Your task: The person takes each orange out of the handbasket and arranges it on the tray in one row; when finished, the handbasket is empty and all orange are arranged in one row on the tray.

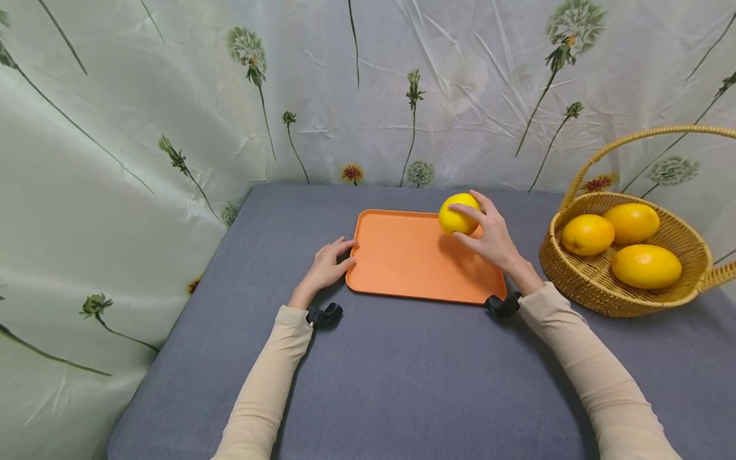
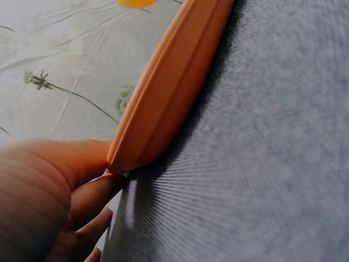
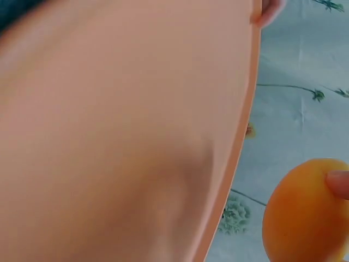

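Note:
A round yellow fruit (image 1: 454, 216) is held up over the right part of the orange tray (image 1: 402, 255), between the thumb and fingers of my right hand (image 1: 493, 241). Its shadow falls on the tray below. My left hand (image 1: 326, 265) is at the tray's left edge, thumb and fingers on the rim. In the left wrist view that hand (image 2: 41, 196) has its thumb and a finger meeting at the tray's edge (image 2: 158, 98). The right wrist view shows the fruit (image 3: 302, 218) with one fingertip on it, beyond the tray's rim (image 3: 245, 109); its underside shadow blurs on the tray.
To the right stands a wicker basket (image 1: 609, 300) with a tall handle, holding three yellow fruits (image 1: 646, 266). Grey cloth (image 1: 402, 370) covers the table. A pale curtain with a dandelion print (image 1: 356, 115) hangs behind it and along the left side.

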Demonstrator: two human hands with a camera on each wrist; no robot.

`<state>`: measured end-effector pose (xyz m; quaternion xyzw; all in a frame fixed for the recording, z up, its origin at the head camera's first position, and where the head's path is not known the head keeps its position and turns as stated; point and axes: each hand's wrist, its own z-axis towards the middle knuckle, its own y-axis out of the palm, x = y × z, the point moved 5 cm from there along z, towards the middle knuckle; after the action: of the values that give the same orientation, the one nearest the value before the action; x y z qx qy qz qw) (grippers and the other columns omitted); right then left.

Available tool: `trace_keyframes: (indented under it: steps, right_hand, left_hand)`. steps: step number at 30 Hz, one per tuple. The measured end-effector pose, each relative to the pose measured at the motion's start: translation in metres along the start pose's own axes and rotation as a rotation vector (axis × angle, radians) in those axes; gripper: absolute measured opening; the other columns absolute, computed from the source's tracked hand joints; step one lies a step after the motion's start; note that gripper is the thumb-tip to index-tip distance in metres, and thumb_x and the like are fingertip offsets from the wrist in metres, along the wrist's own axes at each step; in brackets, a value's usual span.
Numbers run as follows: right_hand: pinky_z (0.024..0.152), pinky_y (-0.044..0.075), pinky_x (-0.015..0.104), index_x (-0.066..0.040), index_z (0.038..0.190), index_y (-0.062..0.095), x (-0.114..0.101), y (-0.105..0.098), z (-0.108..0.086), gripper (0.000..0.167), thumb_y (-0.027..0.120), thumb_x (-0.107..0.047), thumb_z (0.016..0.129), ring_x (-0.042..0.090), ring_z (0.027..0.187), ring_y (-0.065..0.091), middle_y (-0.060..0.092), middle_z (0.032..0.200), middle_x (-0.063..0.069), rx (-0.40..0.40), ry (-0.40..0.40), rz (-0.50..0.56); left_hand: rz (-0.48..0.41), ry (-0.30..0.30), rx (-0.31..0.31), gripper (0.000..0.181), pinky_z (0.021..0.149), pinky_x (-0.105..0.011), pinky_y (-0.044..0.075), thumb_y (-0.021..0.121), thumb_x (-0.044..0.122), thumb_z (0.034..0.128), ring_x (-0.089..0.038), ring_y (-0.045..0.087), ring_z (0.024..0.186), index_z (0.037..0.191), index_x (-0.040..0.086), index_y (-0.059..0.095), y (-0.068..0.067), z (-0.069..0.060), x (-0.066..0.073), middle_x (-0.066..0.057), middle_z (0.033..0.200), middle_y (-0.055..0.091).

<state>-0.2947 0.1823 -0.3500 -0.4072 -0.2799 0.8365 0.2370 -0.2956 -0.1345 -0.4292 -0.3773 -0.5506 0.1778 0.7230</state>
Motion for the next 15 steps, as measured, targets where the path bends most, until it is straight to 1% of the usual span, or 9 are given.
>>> trace_keyframes:
  steps: [4,9,15]
  right_hand:
    - [0.099,0.033,0.066,-0.01,0.121,0.062,-0.004,0.007,0.006,0.051,0.076,-0.001,0.073,0.046,0.133,0.034,0.033,0.146,0.026,-0.044,-0.015,-0.016]
    - [0.1,0.033,0.066,-0.013,0.121,0.061,-0.008,0.016,0.015,0.049,0.075,-0.006,0.075,0.047,0.133,0.033,0.032,0.146,0.026,-0.098,-0.01,-0.035]
    - [0.1,0.036,0.063,-0.014,0.125,0.059,-0.009,0.032,0.026,0.048,0.071,-0.008,0.078,0.046,0.133,0.034,0.03,0.147,0.026,-0.207,0.004,-0.034]
  left_hand:
    - [0.007,0.005,0.002,0.044,0.116,-0.056,0.016,0.054,0.018,0.0929,-0.034,0.028,0.142,0.134,0.004,0.05,-0.001,0.0,0.0,-0.016,0.141,0.049]
    - [0.012,0.001,0.001,0.044,0.116,-0.055,0.016,0.054,0.018,0.0929,-0.033,0.029,0.143,0.135,0.004,0.05,-0.001,0.0,0.0,-0.015,0.141,0.049]
    - [0.012,0.001,-0.003,0.044,0.116,-0.055,0.016,0.054,0.019,0.0929,-0.033,0.028,0.143,0.135,0.005,0.05,-0.001,-0.001,0.001,-0.015,0.141,0.049]
